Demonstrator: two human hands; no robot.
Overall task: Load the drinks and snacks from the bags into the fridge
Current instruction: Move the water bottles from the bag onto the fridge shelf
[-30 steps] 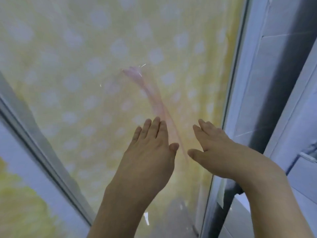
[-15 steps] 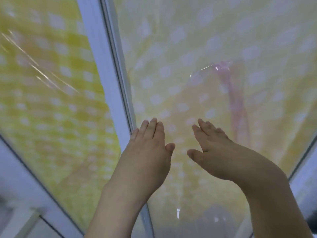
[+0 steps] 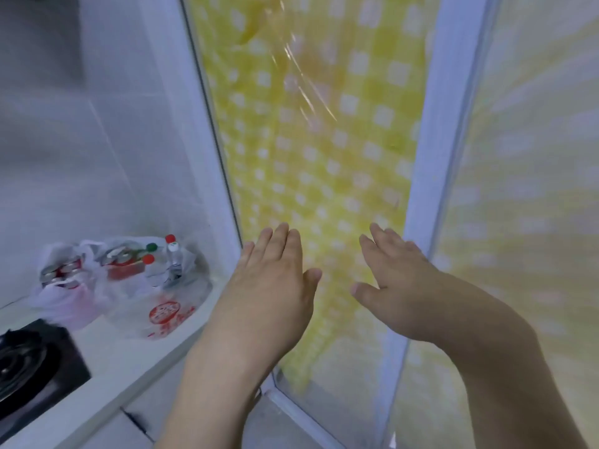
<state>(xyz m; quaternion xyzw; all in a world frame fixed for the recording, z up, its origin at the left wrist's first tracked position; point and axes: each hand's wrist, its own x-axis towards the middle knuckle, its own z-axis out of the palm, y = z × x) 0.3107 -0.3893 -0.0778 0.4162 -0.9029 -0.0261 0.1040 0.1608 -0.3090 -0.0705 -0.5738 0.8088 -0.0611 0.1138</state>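
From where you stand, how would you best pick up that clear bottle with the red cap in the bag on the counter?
Probably by its neck, just under the red cap, coming from above. The clear bottle stands upright in the plastic bag, its top poking out while bag film and other drinks crowd its lower body. Both the left hand and right hand are open and hold nothing.

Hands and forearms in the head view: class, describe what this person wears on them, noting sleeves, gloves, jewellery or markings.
Both the left hand and the right hand are bare: no gloves, rings, watch or bracelets show. Both forearms are uncovered to the bottom of the frame, so no sleeve is visible. No markings can be seen.
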